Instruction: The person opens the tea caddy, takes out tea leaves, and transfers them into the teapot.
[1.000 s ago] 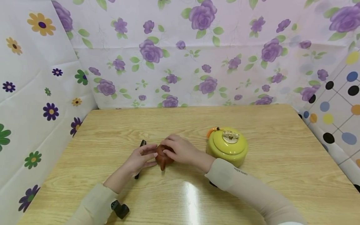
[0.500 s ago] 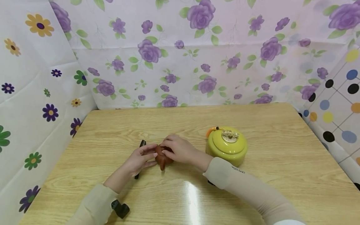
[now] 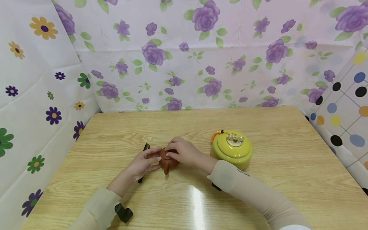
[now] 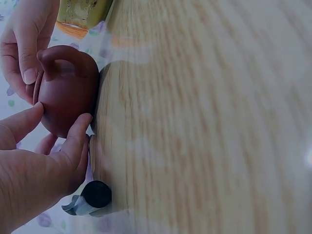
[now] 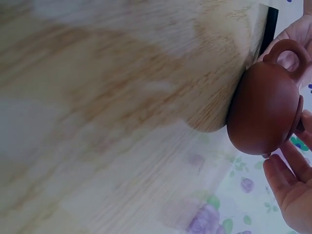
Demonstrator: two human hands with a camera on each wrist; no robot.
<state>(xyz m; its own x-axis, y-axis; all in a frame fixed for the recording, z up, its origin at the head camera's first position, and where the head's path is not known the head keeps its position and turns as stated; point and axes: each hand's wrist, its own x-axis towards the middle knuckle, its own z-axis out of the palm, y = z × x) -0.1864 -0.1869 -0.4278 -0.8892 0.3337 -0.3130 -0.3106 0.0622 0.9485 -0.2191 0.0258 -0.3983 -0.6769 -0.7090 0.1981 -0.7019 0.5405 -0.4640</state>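
A small reddish-brown clay teapot (image 3: pixel 166 163) stands upright on the wooden table, its loop handle (image 4: pixel 63 52) turned toward the person. My left hand (image 3: pixel 141 165) holds the pot's left side, thumb near the lid's edge and fingers against the body. From the right, my right hand (image 3: pixel 185 153) reaches over the top and pinches the knob of the teapot lid (image 5: pixel 298 117) between thumb and fingers. The lid sits on the pot's mouth in both wrist views. In the head view, the right hand covers much of the lid.
A lidded yellow jar (image 3: pixel 233 153) with a gold ornament and orange tassel stands to the right, near the right forearm. A slim black object (image 3: pixel 146 146) lies partly under the left hand. Floral cloth (image 3: pixel 184 64) hangs behind the table.
Both hands keep their places on the teapot and its lid. Only a slight shift of the head view shows.
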